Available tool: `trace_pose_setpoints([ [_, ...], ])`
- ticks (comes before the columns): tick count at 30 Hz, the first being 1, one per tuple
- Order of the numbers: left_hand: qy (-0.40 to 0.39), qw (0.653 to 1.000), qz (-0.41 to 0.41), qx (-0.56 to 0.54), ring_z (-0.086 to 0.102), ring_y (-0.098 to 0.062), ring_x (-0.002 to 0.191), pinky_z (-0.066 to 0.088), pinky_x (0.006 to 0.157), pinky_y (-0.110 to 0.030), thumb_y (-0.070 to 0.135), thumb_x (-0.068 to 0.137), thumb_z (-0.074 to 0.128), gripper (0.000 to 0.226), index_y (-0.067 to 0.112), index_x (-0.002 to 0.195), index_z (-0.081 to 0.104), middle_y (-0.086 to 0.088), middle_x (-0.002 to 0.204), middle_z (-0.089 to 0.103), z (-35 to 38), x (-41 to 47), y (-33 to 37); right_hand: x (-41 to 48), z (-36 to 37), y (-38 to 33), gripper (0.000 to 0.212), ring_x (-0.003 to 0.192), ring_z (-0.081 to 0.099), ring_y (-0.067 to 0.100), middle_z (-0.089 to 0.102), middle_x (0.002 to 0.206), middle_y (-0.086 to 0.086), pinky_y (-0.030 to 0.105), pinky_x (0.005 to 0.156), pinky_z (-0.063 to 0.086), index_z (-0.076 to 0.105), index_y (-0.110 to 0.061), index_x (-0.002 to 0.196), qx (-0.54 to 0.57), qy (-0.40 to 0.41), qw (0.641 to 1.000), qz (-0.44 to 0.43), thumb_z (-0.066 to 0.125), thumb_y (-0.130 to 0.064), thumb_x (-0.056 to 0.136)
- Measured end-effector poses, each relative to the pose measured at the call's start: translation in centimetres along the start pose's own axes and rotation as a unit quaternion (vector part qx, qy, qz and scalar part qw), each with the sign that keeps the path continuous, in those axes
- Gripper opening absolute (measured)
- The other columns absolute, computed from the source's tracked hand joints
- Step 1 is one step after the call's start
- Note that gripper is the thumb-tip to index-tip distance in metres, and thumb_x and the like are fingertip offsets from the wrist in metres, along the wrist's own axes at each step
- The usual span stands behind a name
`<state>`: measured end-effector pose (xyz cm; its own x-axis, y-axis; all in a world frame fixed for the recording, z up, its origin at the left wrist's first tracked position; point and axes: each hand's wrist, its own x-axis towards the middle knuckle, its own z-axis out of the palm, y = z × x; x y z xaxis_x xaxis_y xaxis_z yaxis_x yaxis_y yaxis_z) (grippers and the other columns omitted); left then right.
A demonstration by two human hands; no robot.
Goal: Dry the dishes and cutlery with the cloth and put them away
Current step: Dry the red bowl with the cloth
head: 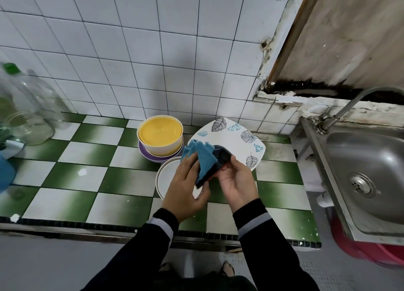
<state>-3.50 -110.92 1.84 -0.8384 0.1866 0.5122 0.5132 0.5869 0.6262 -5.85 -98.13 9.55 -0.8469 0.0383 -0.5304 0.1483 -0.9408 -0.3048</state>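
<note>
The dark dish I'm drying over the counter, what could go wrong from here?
1. The right hand holds the dark dish in the air while the left hand rubs it with the blue cloth. If that grip slips, the dish could fall onto the white plate or the leaf-patterned plate just below and chip them.
2. The stack of bowls stands close by, so a careless sweep of the cloth might nudge it.
</note>
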Motion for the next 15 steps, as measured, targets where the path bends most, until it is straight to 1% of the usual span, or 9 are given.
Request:
trace_pose_setpoints([
  [2, 0.015, 1.0, -0.011, 0.011, 0.043, -0.028, 0.135, 0.039, 0.112, -0.039, 0.028, 0.082, 0.068, 0.07, 0.009, 0.142, 0.037, -0.006, 0.145, 0.041, 0.4, 0.1, 0.1, 0.0, 0.1, -0.2, 0.031, 0.083, 0.066, 0.032, 0.072, 0.073, 0.02, 0.053, 0.108, 0.034, 0.056, 0.005, 0.092, 0.014, 0.012, 1.0, 0.009, 0.03, -0.003, 0.106],
  [4, 0.028, 0.999, -0.019, 0.026, 0.046, -0.028, 0.131, 0.04, 0.11, -0.036, 0.019, 0.082, 0.071, 0.068, 0.009, 0.14, 0.039, -0.009, 0.143, 0.044, 0.5, 0.3, 0.3, 0.1, 0.1, -0.2, 0.029, 0.084, 0.065, 0.032, 0.072, 0.074, 0.022, 0.051, 0.108, 0.036, 0.056, 0.007, 0.092, 0.013, 0.021, 1.0, 0.013, 0.031, -0.002, 0.106],
  [7, 0.058, 0.997, -0.035, 0.038, 0.051, -0.027, 0.121, 0.037, 0.109, -0.024, 0.013, 0.086, 0.054, 0.051, 0.002, 0.135, 0.047, -0.018, 0.134, 0.054, 0.1, 1.0, -0.1, 0.8, -0.6, -0.2, 0.024, 0.073, 0.071, 0.033, 0.07, 0.08, 0.024, 0.049, 0.104, 0.043, 0.055, 0.008, 0.092, -0.031, 0.03, 0.998, 0.037, 0.034, 0.004, 0.101],
  [9, 0.06, 0.995, -0.074, 0.028, 0.056, -0.03, 0.116, 0.042, 0.105, -0.026, 0.014, 0.087, 0.048, 0.047, -0.004, 0.13, 0.054, -0.021, 0.129, 0.06, -0.4, 1.6, -0.8, 0.6, -0.8, -0.6, 0.017, 0.079, 0.07, 0.034, 0.068, 0.089, 0.024, 0.049, 0.094, 0.05, 0.053, 0.004, 0.094, -0.124, 0.021, 0.989, 0.081, 0.036, 0.005, 0.099],
  [11, 0.063, 0.992, -0.111, 0.006, 0.061, -0.029, 0.11, 0.049, 0.098, -0.033, 0.014, 0.088, 0.048, 0.044, -0.005, 0.127, 0.057, -0.018, 0.123, 0.063, -1.0, 1.9, -1.4, 0.3, -1.2, -1.6, 0.013, 0.077, 0.071, 0.028, 0.072, 0.091, 0.018, 0.04, 0.075, 0.061, 0.054, -0.005, 0.091, -0.273, 0.007, 0.954, 0.122, 0.045, -0.004, 0.1],
  [12, 0.075, 0.988, -0.135, -0.021, 0.062, -0.024, 0.105, 0.05, 0.094, -0.029, 0.009, 0.088, 0.05, 0.04, -0.002, 0.125, 0.058, -0.014, 0.118, 0.066, -1.3, 2.0, -1.5, 0.4, -1.6, -2.3, 0.013, 0.068, 0.071, 0.022, 0.075, 0.086, 0.012, 0.033, 0.062, 0.06, 0.055, -0.01, 0.088, -0.353, 0.014, 0.928, 0.118, 0.05, -0.013, 0.1],
  [13, 0.097, 0.98, -0.163, -0.055, 0.062, -0.016, 0.097, 0.049, 0.088, -0.023, 0.003, 0.088, 0.053, 0.034, 0.002, 0.121, 0.06, -0.008, 0.109, 0.068, -1.7, 2.2, -1.3, 0.5, -2.1, -3.0, 0.016, 0.058, 0.066, 0.017, 0.074, 0.076, 0.006, 0.025, 0.052, 0.054, 0.056, -0.013, 0.085, -0.417, 0.034, 0.903, 0.094, 0.056, -0.021, 0.099],
  [14, 0.119, 0.97, -0.196, -0.085, 0.06, -0.008, 0.086, 0.048, 0.081, -0.018, -0.002, 0.089, 0.056, 0.03, 0.008, 0.116, 0.063, -0.001, 0.098, 0.068, -2.1, 2.4, -1.0, 0.9, -2.9, -3.6, 0.02, 0.05, 0.058, 0.013, 0.07, 0.066, 0.002, 0.022, 0.048, 0.047, 0.055, -0.015, 0.082, -0.456, 0.065, 0.885, 0.063, 0.06, -0.027, 0.096],
  [15, 0.133, 0.957, -0.229, -0.115, 0.058, -0.003, 0.077, 0.047, 0.074, -0.016, -0.004, 0.09, 0.058, 0.028, 0.016, 0.109, 0.064, 0.005, 0.088, 0.067, -2.5, 2.8, -0.6, 1.3, -3.6, -4.1, 0.024, 0.048, 0.052, 0.012, 0.064, 0.06, 0.0, 0.021, 0.046, 0.042, 0.054, -0.016, 0.081, -0.467, 0.095, 0.878, 0.042, 0.062, -0.033, 0.094],
])
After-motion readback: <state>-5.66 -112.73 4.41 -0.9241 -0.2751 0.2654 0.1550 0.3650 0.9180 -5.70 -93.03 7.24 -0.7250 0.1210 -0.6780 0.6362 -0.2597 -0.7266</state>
